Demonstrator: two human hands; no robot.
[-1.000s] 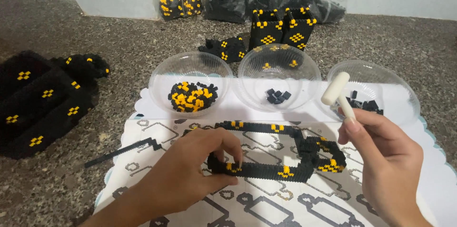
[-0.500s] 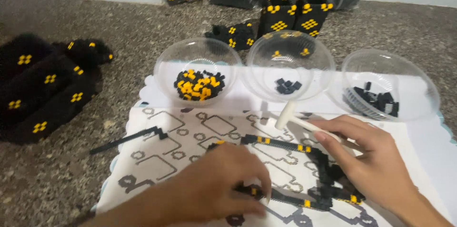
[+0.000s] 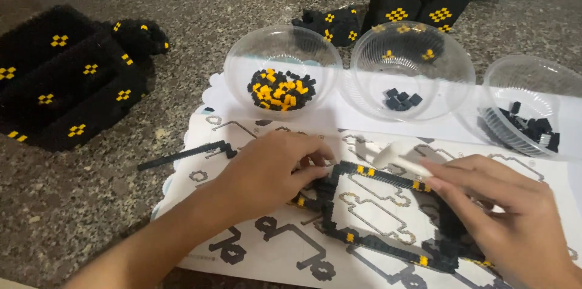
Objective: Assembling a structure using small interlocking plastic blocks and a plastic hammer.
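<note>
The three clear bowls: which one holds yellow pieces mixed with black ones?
The leftmost bowl, above the left hand. The middle bowl and the right bowl hold only dark pieces.

Black-and-yellow brick frame [image 3: 388, 216] lies flat on paper.

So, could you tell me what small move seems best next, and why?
Probably tap the white plastic mallet in the right hand down on the top rail of the black-and-yellow brick frame. Its head sits just over that rail, and the left hand already steadies the frame's left corner.
</note>
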